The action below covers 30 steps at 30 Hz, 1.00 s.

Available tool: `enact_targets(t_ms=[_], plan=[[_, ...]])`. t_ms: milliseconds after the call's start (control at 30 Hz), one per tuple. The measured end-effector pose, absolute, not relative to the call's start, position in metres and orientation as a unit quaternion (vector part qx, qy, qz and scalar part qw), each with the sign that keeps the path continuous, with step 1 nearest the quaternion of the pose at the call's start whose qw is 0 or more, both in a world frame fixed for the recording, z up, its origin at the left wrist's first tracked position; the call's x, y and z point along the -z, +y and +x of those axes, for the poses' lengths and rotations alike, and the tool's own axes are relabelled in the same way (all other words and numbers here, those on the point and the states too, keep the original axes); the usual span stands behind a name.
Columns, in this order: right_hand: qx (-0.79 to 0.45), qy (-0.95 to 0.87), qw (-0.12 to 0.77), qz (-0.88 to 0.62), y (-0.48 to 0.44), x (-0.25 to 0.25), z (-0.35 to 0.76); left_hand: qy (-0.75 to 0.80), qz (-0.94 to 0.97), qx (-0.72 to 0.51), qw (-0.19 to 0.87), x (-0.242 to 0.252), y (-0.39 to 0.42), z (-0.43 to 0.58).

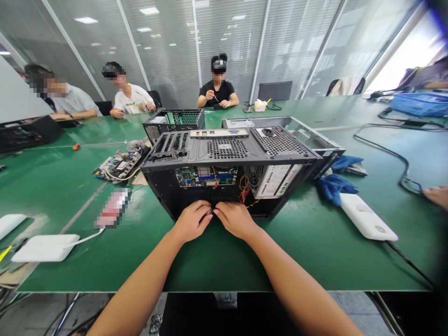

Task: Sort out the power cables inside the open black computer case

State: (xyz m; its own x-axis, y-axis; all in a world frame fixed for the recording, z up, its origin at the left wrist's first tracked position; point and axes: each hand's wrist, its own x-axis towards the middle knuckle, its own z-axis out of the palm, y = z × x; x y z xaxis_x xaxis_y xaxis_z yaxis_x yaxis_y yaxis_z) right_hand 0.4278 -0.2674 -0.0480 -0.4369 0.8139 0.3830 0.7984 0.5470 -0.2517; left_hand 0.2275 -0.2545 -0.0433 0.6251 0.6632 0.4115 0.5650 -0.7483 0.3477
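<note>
Black computer case (224, 161): frame centre, long axis left to right | coloured wires (210, 212): at its near lower edge, between fingertips | left hand (192, 221), right hand (235, 219): both pinching wires, equally near, case just beyond

On the flat green tabletop (297, 261), a black metal computer case (227, 161) sits before the person, a green circuit board (189, 177) inside at left, a silver boxy power supply (276, 183) at right. Left hand (192, 220) and right hand (236, 220) meet at its near lower edge, thin multicoloured wires (210, 212) between them. Behind it stands an open black metal case (174, 126). To its right, crumpled blue fabric (338, 185) lies behind a white oblong plastic box (367, 217).
</note>
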Motion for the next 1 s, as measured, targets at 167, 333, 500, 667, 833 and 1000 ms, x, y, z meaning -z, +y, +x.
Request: enact_targets(t_ms=[167, 333, 500, 667, 833, 1000], plan=[[-0.016, -0.847, 0.233, -0.477, -0.267, 0.048, 0.428, 0.338, 0.908, -0.241, 0.055, 0.040, -0.253, 0.228], [-0.022, -0.842, 0.230, -0.487, -0.267, 0.046, 0.428, 0.335, 0.922, -0.193, 0.014, 0.030, -0.249, 0.229], [-0.021, -0.835, 0.222, -0.503, -0.267, 0.045, 0.428, 0.337, 0.932, -0.130, 0.010, 0.017, -0.244, 0.232], [-0.017, -0.833, 0.208, -0.513, -0.268, 0.046, 0.427, 0.340, 0.935, -0.092, 0.023, 0.012, -0.241, 0.235], [-0.011, -0.834, 0.199, -0.515, -0.268, 0.046, 0.427, 0.344, 0.934, -0.084, 0.035, 0.019, -0.239, 0.234], [-0.019, -0.835, 0.189, -0.517, -0.268, 0.044, 0.426, 0.343, 0.932, -0.109, 0.032, 0.026, -0.242, 0.231]])
